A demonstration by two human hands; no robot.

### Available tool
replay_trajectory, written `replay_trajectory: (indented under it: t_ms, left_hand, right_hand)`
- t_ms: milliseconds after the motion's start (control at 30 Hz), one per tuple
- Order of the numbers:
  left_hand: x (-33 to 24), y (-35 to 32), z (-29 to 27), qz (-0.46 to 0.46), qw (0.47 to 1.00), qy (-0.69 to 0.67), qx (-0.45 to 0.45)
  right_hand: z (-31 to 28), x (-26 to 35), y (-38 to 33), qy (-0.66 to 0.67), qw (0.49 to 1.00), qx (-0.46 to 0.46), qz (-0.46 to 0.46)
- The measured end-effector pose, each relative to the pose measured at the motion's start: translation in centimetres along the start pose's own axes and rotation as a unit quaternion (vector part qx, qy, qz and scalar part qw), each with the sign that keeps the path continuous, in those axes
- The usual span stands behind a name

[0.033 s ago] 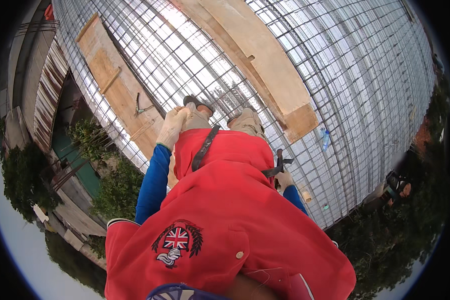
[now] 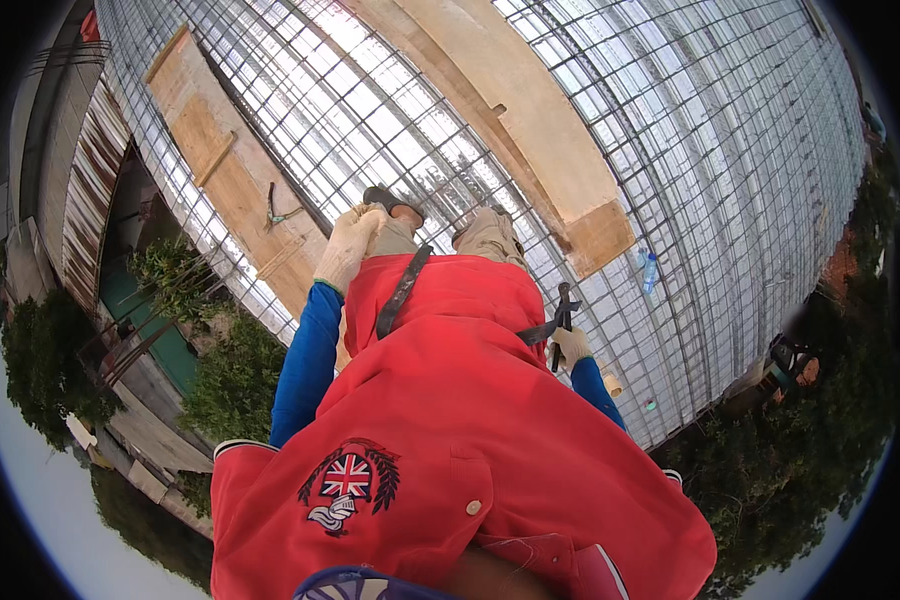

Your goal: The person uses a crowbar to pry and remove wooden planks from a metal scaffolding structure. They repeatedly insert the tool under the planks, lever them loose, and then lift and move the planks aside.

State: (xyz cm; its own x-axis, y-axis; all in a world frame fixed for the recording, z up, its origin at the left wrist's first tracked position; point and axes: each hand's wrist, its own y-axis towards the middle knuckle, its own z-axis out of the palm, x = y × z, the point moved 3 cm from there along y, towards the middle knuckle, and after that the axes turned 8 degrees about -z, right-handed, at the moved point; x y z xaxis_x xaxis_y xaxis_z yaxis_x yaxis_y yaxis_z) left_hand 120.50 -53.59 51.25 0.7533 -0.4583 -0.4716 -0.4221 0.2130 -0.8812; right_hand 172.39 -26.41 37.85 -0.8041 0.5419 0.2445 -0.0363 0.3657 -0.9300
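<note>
I stand bent over a wide steel rebar mesh (image 2: 390,110), in a red shirt with blue sleeves. My left hand (image 2: 350,245), in a white glove, reaches down beside my left knee toward my dark shoe (image 2: 390,200). Only the back of the glove shows, so its palm side is hidden. My right hand (image 2: 572,347), also gloved, is at my right hip and grips a dark metal hand tool (image 2: 562,312) that points upward. A black strap (image 2: 402,292) crosses my shirt.
Two long wooden planks (image 2: 230,170) (image 2: 530,120) lie on the mesh, left and right of my feet. A pair of pliers (image 2: 275,208) rests on the left plank. A plastic bottle (image 2: 650,272) lies on the mesh at right. Trees and roofs lie below the edge at left.
</note>
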Motion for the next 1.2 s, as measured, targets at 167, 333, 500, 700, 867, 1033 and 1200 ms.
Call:
replay_trajectory:
  t_ms: [167, 333, 500, 700, 867, 1033, 1200]
  left_hand:
    - [-3.6, 2.8, 5.1, 0.049, 0.960, 0.222, 0.161]
    - [-3.7, 7.0, 9.8, 0.248, 0.766, 0.560, 0.194]
    - [-2.8, 14.7, 9.5, 0.249, 0.648, 0.709, 0.123]
    - [-1.3, 19.2, 7.0, 0.205, 0.599, 0.753, 0.180]
    - [0.1, 21.3, 7.4, 0.182, 0.588, 0.761, 0.208]
    - [-4.9, 23.3, 7.5, 0.114, 0.692, 0.697, 0.148]
    - [-6.1, 24.9, 3.3, 0.006, 0.740, 0.634, 0.225]
  right_hand:
    - [3.9, 11.7, -3.5, -0.021, 0.998, -0.016, -0.064]
    - [12.7, 14.7, -6.5, -0.022, 0.994, -0.026, -0.104]
    - [21.7, 11.3, -10.8, 0.042, 0.997, 0.000, -0.057]
    - [27.1, 6.8, -14.0, -0.006, 1.000, 0.018, 0.020]
    - [26.4, 4.1, -12.5, -0.028, 0.997, 0.018, 0.066]
    - [25.3, 10.0, -10.1, 0.095, 0.994, -0.041, 0.044]
    - [26.3, 18.6, -3.2, 0.166, 0.986, -0.029, -0.019]
